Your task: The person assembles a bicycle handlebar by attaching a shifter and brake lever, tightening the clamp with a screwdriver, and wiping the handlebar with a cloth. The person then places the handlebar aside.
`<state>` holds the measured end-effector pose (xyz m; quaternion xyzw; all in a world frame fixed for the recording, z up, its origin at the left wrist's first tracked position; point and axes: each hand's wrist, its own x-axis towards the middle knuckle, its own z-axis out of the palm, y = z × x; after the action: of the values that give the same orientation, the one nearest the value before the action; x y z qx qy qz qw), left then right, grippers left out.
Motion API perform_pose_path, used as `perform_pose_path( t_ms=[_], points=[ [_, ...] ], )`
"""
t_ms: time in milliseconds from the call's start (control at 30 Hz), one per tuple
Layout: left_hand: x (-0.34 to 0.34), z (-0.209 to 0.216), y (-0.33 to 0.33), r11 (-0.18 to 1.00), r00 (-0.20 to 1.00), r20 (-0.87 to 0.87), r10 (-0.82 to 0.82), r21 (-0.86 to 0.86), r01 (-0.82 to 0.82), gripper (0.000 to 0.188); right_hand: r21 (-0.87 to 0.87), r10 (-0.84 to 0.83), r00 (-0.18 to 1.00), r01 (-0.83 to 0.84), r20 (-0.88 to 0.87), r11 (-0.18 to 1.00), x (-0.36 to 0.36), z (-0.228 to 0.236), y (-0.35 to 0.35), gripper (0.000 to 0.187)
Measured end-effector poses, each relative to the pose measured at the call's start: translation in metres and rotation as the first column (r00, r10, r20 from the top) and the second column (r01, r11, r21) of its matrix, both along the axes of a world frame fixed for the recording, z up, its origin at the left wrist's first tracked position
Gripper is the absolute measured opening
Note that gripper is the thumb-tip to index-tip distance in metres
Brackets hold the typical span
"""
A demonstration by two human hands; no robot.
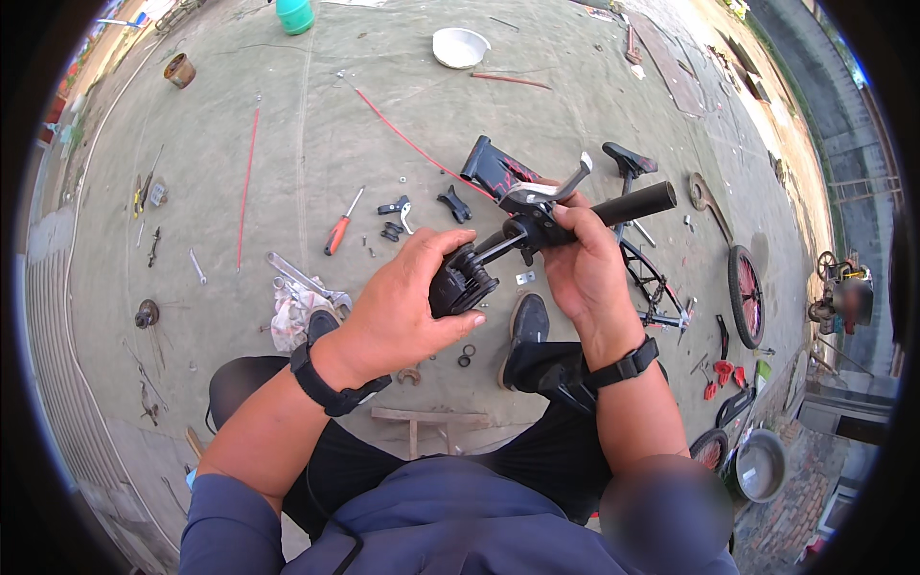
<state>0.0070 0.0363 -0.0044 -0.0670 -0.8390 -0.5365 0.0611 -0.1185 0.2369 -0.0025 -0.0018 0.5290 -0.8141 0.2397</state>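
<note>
In front of me, my left hand is wrapped round a black folding hex key set. One slim key sticks out of it and reaches the clamp of a silver brake lever; whether its tip sits in a bolt I cannot tell. My right hand grips that lever at its black clamp, thumb on top and the other fingers partly hidden behind. The clamp is on a handlebar with a black grip pointing right. Just beyond lies a dark bicycle frame with pink markings.
On the green ground cloth lie an orange screwdriver, a second brake lever, a wrench and red cable housings. To the right are a saddle, a wheel and a metal basin. A white basin stands far off.
</note>
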Motion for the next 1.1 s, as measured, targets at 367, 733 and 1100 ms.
perform_pose_path(
  t_ms=[367,733,1100],
  points=[
    [-0.006,-0.001,-0.002,0.971,0.974,-0.225,-0.028,-0.237,-0.026,0.075,0.081,0.086,0.996,-0.089,0.040,0.993,0.012,0.004,-0.014,0.037],
    [-0.007,-0.002,-0.008,0.916,0.946,-0.318,-0.064,-0.394,-0.071,0.078,0.270,0.165,0.984,-0.140,-0.069,0.953,0.014,-0.002,-0.016,0.049],
    [-0.018,0.002,-0.025,0.818,0.866,-0.500,0.004,-0.497,-0.290,0.040,0.312,0.328,0.938,-0.280,-0.112,0.908,0.018,0.001,-0.004,0.069]
  ],
)
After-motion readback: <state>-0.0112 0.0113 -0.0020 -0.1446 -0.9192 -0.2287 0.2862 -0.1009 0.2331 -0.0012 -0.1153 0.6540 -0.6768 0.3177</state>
